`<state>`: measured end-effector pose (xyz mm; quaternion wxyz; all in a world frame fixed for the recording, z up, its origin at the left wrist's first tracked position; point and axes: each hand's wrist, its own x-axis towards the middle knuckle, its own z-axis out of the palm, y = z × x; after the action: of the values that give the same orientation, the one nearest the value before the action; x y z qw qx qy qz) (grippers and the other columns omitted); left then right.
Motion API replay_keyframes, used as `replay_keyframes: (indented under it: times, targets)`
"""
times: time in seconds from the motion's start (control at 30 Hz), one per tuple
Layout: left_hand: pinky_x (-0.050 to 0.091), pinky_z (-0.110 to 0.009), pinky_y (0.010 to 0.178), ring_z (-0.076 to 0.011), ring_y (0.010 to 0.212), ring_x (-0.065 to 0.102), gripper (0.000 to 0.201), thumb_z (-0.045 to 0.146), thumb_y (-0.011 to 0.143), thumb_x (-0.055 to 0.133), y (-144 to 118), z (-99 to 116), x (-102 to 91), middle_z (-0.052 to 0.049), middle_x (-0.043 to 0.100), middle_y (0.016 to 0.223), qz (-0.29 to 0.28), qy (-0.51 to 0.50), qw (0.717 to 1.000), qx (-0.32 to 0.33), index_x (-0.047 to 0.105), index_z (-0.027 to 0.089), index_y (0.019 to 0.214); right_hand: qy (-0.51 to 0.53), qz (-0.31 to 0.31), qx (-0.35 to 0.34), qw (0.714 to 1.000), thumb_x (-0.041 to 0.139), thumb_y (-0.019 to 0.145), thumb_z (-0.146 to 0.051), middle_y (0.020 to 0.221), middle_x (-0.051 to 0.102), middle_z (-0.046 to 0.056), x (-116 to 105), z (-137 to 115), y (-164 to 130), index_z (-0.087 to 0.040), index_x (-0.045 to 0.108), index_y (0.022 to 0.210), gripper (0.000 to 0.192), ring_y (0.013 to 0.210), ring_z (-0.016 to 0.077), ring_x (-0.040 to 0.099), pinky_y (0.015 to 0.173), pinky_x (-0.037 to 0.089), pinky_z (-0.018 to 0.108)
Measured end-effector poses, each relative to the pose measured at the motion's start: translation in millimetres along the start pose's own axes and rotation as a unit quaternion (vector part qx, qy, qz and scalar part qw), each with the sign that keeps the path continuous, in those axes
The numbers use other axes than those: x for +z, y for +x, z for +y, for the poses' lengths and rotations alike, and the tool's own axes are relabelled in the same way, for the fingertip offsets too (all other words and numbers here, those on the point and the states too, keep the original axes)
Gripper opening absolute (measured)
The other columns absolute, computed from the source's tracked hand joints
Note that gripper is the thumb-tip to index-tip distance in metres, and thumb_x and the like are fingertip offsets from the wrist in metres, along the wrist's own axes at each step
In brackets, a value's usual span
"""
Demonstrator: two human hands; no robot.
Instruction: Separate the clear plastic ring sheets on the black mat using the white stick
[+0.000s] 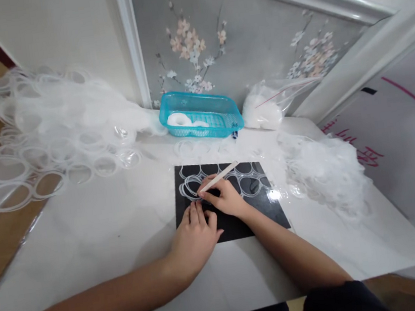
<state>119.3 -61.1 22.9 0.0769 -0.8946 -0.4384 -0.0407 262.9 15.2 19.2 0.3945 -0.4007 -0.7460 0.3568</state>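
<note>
Fingers of the left hand (195,236) were pressed flat on the black mat (235,223). A thin pale stick (218,177) was gripped by the right hand (225,199), its tip on the clear ring sheet (249,183). Farther off, a turquoise basket (202,114) was seen by the wall.

Bare table (117,228) near left; plastic heaps (324,170) right; basket (202,113) behind.

Bright, even light; wide-angle edge distortion.
</note>
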Motion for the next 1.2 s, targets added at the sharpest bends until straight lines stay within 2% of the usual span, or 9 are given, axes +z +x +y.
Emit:
replay_keyframes:
  times: [0.17,0.4,0.6,0.73,0.83,1.0,1.13,1.17,1.2]
  targets:
    - [0.05,-0.048,0.092,-0.0414,0.113,0.059,0.044,0.039,0.083,0.067,1,0,-1.8,-0.036,0.061,0.115,-0.005,-0.004,1.0,-0.007,0.063,0.0,0.102,0.008,0.012,0.003,1.0,0.061,0.085,-0.02,0.082,0.069,0.004,0,1,-2,-0.019,0.068,0.077,0.01,0.083,0.0192,0.064,0.079,0.051,0.034]
    - [0.05,-0.047,0.091,-0.0401,0.112,0.06,0.045,0.041,0.082,0.067,1,-2,-3.7,-0.033,0.064,0.112,-0.008,0.009,1.0,-0.001,0.063,0.001,0.103,-0.009,0.016,-0.006,1.0,0.061,0.085,-0.019,0.081,0.07,0.004,1,1,-3,-0.019,0.068,0.076,0.011,0.085,0.0198,0.064,0.082,0.05,0.036]
    - [0.049,-0.046,0.092,-0.0399,0.113,0.059,0.047,0.042,0.083,0.067,2,-2,-4.2,-0.032,0.064,0.113,-0.009,0.008,1.0,-0.006,0.063,0.001,0.106,-0.06,0.022,-0.027,0.998,0.06,0.085,-0.017,0.083,0.072,0.005,3,3,-7,-0.019,0.068,0.08,0.01,0.095,0.0229,0.062,0.087,0.05,0.039]
    - [0.049,-0.047,0.091,-0.0395,0.112,0.059,0.051,0.041,0.081,0.069,4,-4,-3.0,-0.031,0.064,0.112,-0.012,0.003,1.0,-0.008,0.063,0.0,0.109,-0.106,0.003,-0.052,0.993,0.057,0.087,-0.015,0.095,0.074,0.005,4,5,-9,-0.02,0.068,0.087,0.012,0.114,0.0255,0.056,0.094,0.048,0.042]
    - [0.049,-0.045,0.091,-0.0388,0.11,0.06,0.053,0.041,0.079,0.07,5,-6,-4.1,-0.031,0.064,0.111,-0.003,-0.002,1.0,-0.006,0.063,-0.002,0.11,-0.148,-0.015,-0.075,0.986,0.054,0.09,-0.016,0.098,0.074,0.005,2,6,-9,-0.019,0.068,0.091,0.014,0.123,0.0262,0.052,0.103,0.042,0.047]
    - [0.046,-0.043,0.091,-0.0343,0.102,0.061,0.043,0.041,0.078,0.071,9,-14,-10.1,-0.025,0.067,0.105,-0.001,-0.038,0.999,0.0,0.067,0.003,0.1,-0.21,-0.021,-0.135,0.968,0.051,0.092,-0.016,0.092,0.074,0.002,4,7,-14,-0.023,0.068,0.094,0.018,0.117,0.0239,0.056,0.107,0.037,0.048]
    - [0.046,-0.043,0.087,-0.0314,0.094,0.059,0.035,0.042,0.082,0.066,14,-22,-14.2,-0.018,0.068,0.091,0.007,-0.062,0.998,0.012,0.068,0.008,0.088,-0.285,-0.038,-0.147,0.946,0.055,0.086,-0.012,0.085,0.073,0.002,6,10,-12,-0.025,0.068,0.096,0.022,0.112,0.0236,0.057,0.107,0.034,0.047]
    - [0.046,-0.042,0.085,-0.0311,0.092,0.059,0.034,0.042,0.084,0.064,15,-24,-15.1,-0.017,0.067,0.089,0.005,-0.069,0.998,0.014,0.068,0.008,0.087,-0.307,-0.02,-0.143,0.941,0.056,0.084,-0.011,0.083,0.073,0.002,1,12,-6,-0.026,0.069,0.095,0.023,0.109,0.0239,0.058,0.107,0.033,0.048]
    - [0.046,-0.042,0.083,-0.0309,0.092,0.058,0.034,0.041,0.085,0.061,16,-25,-15.9,-0.017,0.067,0.087,-0.001,-0.076,0.997,0.015,0.068,0.008,0.087,-0.322,0.027,-0.133,0.937,0.056,0.083,-0.01,0.083,0.072,0.002,-7,13,5,-0.025,0.069,0.092,0.022,0.105,0.0242,0.059,0.105,0.034,0.048]
